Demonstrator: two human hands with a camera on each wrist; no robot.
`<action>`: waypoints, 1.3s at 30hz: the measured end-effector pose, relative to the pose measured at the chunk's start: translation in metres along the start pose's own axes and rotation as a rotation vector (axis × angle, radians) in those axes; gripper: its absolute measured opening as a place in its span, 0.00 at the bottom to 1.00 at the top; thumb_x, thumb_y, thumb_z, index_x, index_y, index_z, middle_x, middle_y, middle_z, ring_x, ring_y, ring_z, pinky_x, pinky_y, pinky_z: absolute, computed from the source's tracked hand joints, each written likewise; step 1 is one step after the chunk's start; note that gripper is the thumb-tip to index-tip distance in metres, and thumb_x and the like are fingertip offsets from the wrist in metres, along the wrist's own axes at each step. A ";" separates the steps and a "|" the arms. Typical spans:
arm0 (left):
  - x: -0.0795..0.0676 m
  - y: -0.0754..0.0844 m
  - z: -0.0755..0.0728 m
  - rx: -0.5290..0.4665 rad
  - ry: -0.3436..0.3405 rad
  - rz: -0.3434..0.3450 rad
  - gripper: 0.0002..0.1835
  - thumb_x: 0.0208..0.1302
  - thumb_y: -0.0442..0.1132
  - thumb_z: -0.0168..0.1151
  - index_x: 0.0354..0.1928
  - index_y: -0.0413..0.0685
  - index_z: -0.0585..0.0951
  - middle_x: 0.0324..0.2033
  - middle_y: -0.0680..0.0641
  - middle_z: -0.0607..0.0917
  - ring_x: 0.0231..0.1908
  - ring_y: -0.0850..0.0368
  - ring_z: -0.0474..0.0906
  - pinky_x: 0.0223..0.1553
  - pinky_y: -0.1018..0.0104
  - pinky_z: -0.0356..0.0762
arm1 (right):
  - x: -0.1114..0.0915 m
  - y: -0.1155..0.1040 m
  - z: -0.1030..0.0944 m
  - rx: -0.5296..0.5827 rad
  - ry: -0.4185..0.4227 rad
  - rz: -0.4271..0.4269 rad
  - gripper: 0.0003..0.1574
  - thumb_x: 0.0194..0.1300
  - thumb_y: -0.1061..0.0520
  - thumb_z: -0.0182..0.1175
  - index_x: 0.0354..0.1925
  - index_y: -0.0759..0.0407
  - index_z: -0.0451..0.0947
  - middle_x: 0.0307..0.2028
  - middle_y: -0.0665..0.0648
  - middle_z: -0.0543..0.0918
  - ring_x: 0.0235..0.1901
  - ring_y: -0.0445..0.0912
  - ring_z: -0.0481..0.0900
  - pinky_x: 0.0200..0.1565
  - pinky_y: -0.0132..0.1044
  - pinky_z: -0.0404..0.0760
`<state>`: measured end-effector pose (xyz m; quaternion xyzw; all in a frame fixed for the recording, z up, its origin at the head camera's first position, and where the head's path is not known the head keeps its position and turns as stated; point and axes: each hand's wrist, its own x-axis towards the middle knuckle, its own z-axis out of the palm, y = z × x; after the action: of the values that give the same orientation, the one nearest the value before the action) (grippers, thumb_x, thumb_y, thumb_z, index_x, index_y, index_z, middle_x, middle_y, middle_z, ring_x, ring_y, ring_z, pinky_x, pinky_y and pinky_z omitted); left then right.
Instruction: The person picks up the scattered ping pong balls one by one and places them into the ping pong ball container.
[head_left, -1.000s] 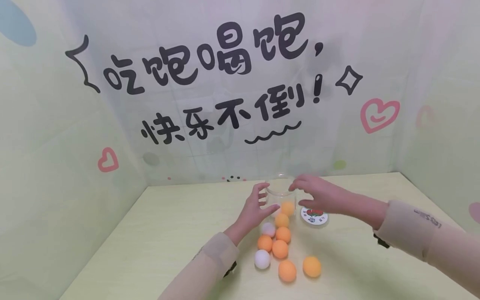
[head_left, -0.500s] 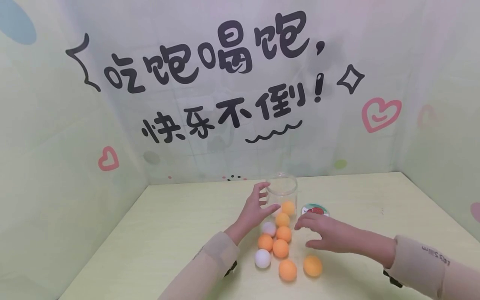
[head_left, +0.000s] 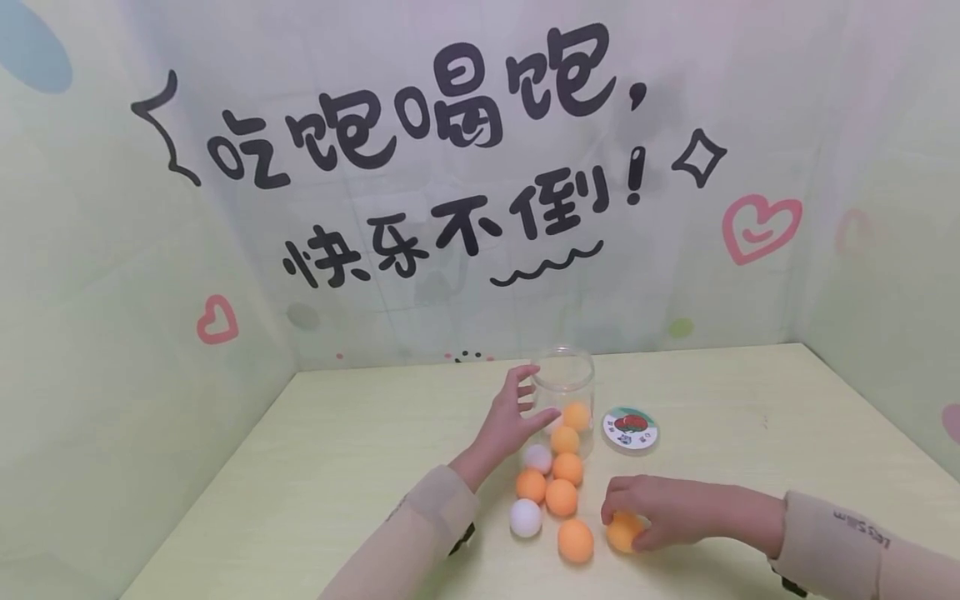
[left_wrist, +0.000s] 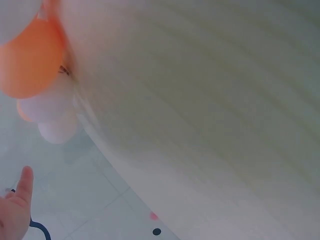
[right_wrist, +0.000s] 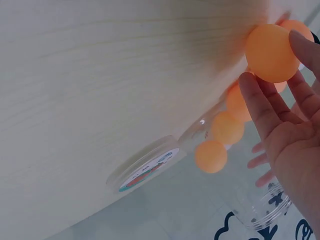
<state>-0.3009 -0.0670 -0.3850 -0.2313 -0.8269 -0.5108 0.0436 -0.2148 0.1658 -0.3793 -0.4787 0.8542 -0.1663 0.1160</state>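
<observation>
My left hand holds the clear jar, its fingers round the left side and the thumb across the front. Orange balls and a whitish one show through the lower jar; which lie inside is hard to tell. My right hand pinches an orange ping-pong ball at the table's front; in the right wrist view, thumb and fingertips surround this ball. Beside it lies another orange ball. In the left wrist view only one finger shows clearly, with balls above.
A round lid with a tomato-like picture lies right of the jar. A white ball and several orange balls sit in front of the jar on the pale wooden table. A printed curtain hangs behind.
My right hand has come from the jar's right side down toward the front and now grips the orange ball there. My left hand stays at the jar.
</observation>
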 end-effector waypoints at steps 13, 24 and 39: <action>-0.001 -0.001 0.001 -0.006 0.003 -0.009 0.35 0.56 0.42 0.65 0.63 0.50 0.59 0.63 0.45 0.64 0.58 0.46 0.68 0.55 0.58 0.72 | -0.001 -0.002 0.006 0.017 -0.007 0.029 0.18 0.50 0.59 0.66 0.41 0.49 0.73 0.37 0.39 0.70 0.32 0.30 0.65 0.34 0.24 0.70; -0.003 0.002 0.002 -0.005 0.000 -0.022 0.35 0.56 0.43 0.65 0.63 0.50 0.58 0.63 0.45 0.64 0.59 0.46 0.68 0.55 0.58 0.72 | -0.006 0.000 -0.002 0.001 0.040 -0.032 0.19 0.49 0.61 0.64 0.42 0.51 0.73 0.37 0.40 0.71 0.32 0.30 0.66 0.34 0.24 0.71; -0.001 0.002 0.000 -0.001 0.002 -0.002 0.35 0.56 0.43 0.65 0.63 0.50 0.58 0.64 0.46 0.63 0.59 0.46 0.67 0.55 0.59 0.72 | -0.008 0.004 -0.022 0.000 0.105 -0.019 0.17 0.53 0.60 0.63 0.44 0.55 0.74 0.38 0.41 0.71 0.33 0.32 0.67 0.34 0.26 0.72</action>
<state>-0.2990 -0.0664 -0.3836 -0.2298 -0.8268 -0.5116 0.0436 -0.2212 0.1786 -0.3600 -0.4776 0.8544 -0.1924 0.0695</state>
